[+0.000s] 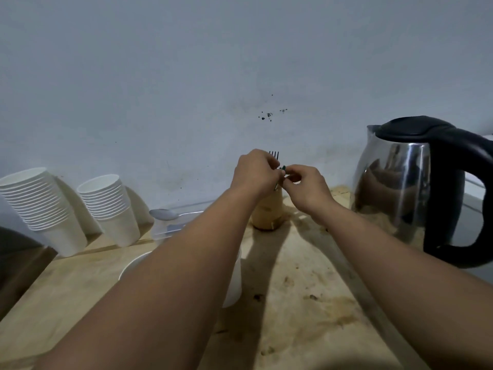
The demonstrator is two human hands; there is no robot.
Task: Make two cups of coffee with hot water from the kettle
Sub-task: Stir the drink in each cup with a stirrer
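Both my hands meet above a tan jar [267, 209] at the back of the wooden counter [298, 303]. My left hand [254, 172] and my right hand [306, 186] pinch a small green-tipped sachet [282, 168] between their fingertips. A fork [274, 155] sticks up behind my left hand. A steel kettle [408, 188] with a black lid and handle stands at the right. A white paper cup [234, 279] sits under my left forearm, mostly hidden.
Two stacks of white paper cups [40, 206] [109, 206] lean against the wall at left. A clear plastic tub [170, 225] with a metal spoon [164, 214] on it stands between the stacks and the jar. The counter surface is stained.
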